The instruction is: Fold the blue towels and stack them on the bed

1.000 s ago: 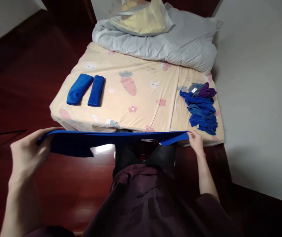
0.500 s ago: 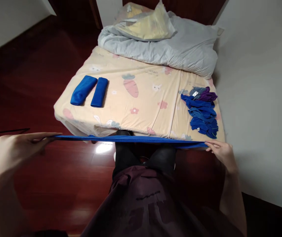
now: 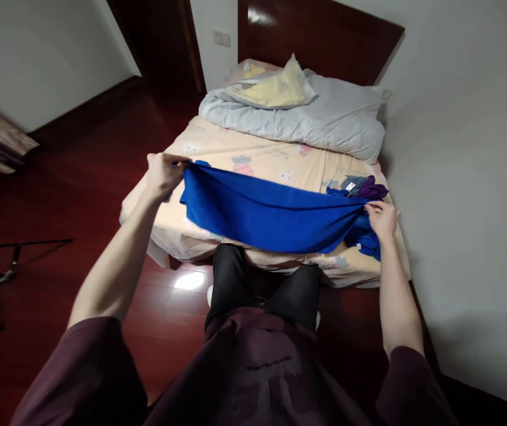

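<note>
A blue towel [image 3: 262, 207] is stretched wide above the front part of the bed, its lower edge hanging loose. My left hand [image 3: 167, 174] pinches its upper left corner, and my right hand [image 3: 381, 219] grips the upper right corner, where the cloth gathers in creases. Behind the towel's left end, bits of blue cloth [image 3: 202, 163] peek out, mostly covered. Beyond my right hand lies a crumpled pile of blue and purple cloths [image 3: 371, 188], partly hidden by the towel and that hand.
The bed [image 3: 182, 239] has a cream sheet with carrot and rabbit prints. At its head lie a grey quilt [image 3: 280, 127] and a yellow pillow [image 3: 280, 89]. A wall runs along the right. A thin black stand [image 3: 11, 272] is on the floor at left.
Both hands have moved forward over the bed with the towel, which was pulled into a narrow strip and now hangs open, covering most of the two folded blue pieces. The view has tilted up.
</note>
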### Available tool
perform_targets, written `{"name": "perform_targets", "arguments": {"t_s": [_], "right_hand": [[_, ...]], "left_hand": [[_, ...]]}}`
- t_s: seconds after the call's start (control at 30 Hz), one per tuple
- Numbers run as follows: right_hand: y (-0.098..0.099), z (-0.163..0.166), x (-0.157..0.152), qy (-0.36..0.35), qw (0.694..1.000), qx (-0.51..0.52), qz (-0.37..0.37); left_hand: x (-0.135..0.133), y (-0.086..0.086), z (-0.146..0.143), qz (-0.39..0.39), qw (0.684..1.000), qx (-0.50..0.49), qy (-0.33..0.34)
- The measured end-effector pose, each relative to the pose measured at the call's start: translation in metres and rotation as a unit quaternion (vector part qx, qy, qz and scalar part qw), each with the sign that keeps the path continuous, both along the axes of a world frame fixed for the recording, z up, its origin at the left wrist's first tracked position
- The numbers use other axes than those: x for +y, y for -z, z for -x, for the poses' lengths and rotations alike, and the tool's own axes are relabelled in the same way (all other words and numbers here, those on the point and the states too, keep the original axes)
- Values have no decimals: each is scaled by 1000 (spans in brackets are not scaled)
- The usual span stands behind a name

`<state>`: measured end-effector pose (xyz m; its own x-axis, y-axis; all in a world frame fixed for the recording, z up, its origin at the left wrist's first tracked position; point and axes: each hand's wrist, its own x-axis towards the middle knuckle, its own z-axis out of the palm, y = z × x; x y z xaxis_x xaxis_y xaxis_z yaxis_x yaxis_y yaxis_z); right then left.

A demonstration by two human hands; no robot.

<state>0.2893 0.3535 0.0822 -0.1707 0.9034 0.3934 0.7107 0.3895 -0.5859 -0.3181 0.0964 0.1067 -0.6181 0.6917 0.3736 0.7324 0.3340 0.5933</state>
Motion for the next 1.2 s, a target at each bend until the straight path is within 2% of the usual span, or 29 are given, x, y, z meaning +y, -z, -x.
{"name": "perform_targets", "arguments": {"t_s": [0.07,0.1,0.23,0.33,0.5,0.6,0.67,0.77,0.87,1.0,1.03,1.1,1.2], "right_hand": [[-1,6,4,11,999,33,-35],[0,7,4,5,998,41,-56],[22,5,-9,-21,994,48,-98],[57,2,-17,-23,996,52,-69],[132,-1,-28,-19,998,55,22],[170,1,-38,-10,995,46,86],[190,1,-46,-4,992,37,117],[210,-1,-59,1,989,26,146],[223,-4,-74,8,988,22,150],[233,7,-89,49,991,37,115],[235,14,-90,83,990,52,105],[239,32,-89,195,972,95,92],[242,58,-81,372,913,125,114]], "left_hand": [[12,7,0,-96,995,10,-18],[14,12,0,-121,992,13,-17],[5,47,2,-136,990,29,32],[-8,87,6,-88,992,29,83],[-25,157,10,56,990,0,130],[-36,188,10,143,980,-18,134],[-46,201,10,192,970,-21,145],[-63,212,9,252,953,-8,166],[-76,216,5,294,939,13,177],[-74,216,6,368,913,33,173],[-70,216,9,390,904,41,169],[-60,214,16,420,893,59,150],[-42,208,27,377,917,87,98]]}}
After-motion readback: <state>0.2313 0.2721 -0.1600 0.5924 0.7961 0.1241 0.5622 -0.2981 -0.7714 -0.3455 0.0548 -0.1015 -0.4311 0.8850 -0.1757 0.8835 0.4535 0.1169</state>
